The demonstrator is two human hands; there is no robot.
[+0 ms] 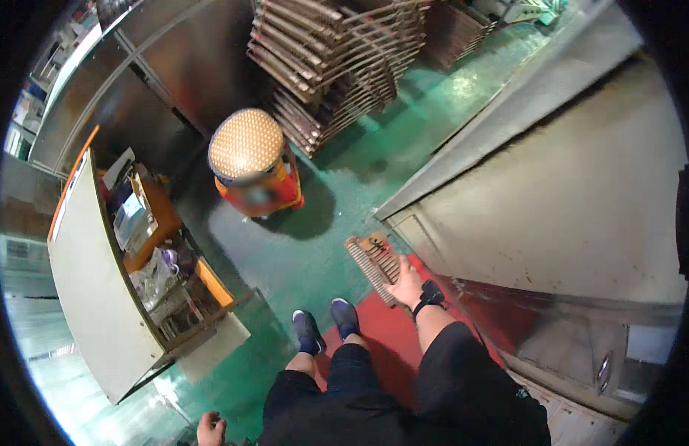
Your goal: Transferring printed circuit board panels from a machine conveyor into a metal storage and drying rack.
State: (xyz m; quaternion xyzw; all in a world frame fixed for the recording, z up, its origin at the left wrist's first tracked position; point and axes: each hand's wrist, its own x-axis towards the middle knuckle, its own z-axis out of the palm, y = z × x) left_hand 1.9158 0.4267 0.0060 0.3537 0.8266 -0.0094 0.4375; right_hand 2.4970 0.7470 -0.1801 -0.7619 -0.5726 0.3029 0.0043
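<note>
My right hand (406, 285), with a black band on its wrist, grips a brown slotted rack (375, 262) by its near right edge. Comb-like slats run along the rack, and a paler ridged strip forms its left side. It is held over the floor in front of my feet, beside the large metal cabinet. At the lower left edge my left hand (210, 430) hangs low, partly cut off by the picture's rim. Its fingers are loosely bent, the thumb stands apart, and nothing shows in them.
A round-topped stool (248, 145) with a red and yellow base stands ahead. Behind it rise stacked brown slatted racks (337, 59). On the left, a pale-sided cart (99, 282) carries boxes and plastic bags. The metal cabinet (567, 193) fills the right, above a red mat (381, 334).
</note>
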